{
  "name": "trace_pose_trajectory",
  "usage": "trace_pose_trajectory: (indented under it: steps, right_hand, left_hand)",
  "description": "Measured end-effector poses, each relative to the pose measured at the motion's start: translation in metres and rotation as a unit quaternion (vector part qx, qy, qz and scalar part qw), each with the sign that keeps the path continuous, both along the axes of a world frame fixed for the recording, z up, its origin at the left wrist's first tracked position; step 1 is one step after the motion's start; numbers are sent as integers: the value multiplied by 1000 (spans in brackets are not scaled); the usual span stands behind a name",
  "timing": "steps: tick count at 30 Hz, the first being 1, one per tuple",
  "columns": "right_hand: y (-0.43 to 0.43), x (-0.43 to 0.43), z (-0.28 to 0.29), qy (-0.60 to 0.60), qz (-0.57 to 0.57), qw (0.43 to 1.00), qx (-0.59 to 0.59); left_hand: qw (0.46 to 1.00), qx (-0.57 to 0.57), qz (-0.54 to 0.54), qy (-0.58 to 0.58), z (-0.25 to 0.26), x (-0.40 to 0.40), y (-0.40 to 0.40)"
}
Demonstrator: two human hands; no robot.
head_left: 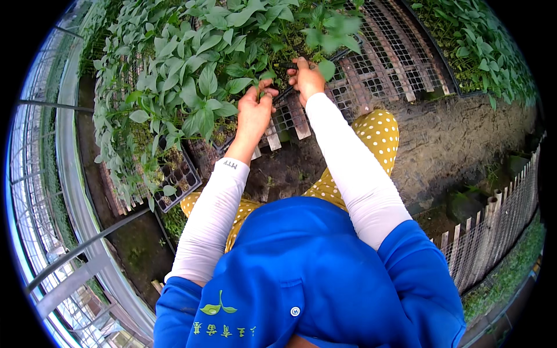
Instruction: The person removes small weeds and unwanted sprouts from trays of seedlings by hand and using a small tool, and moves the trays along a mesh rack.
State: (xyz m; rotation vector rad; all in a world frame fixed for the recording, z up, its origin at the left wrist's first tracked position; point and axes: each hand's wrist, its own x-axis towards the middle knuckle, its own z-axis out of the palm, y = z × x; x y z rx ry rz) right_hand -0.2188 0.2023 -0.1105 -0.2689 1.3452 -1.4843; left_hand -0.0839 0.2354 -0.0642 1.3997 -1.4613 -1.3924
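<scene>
Broad-leaved green seedlings (208,80) grow densely in black cell trays (191,172) before me. At the near edge of the plants, my left hand (256,104) pinches what looks like a thin seedling stem between thumb and fingers. Just to its right, my right hand (310,79) is closed around a small dark tool (285,65) that points left toward the stems. The tool's exact kind is too small to tell. Leaves hide part of the tray rims, and one leaf (327,69) overlaps my right hand.
Wooden slats and black mesh (378,56) form the bench under the trays. Another tray of seedlings (487,52) stands at the far right. Bare soil (465,139) lies below the bench. A slatted mesh panel (491,226) is at right, and a metal bar (87,248) crosses at left.
</scene>
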Motion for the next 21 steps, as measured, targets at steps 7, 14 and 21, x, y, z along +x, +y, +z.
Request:
trace_pose_trajectory:
  steps: [7, 14, 21]
  right_hand:
    - [22, 6, -10, -136, -58, 988, -37]
    - [46, -12, -16, -173, -38, 982, -68]
    - [71, -33, -16, -144, -29, 987, -67]
  left_hand:
    - [996, 0, -46, -74, 7, -18, -3]
    - [995, 19, -76, -61, -22, 7, 40]
    - [984, 158, -73, 32, -34, 42, 79]
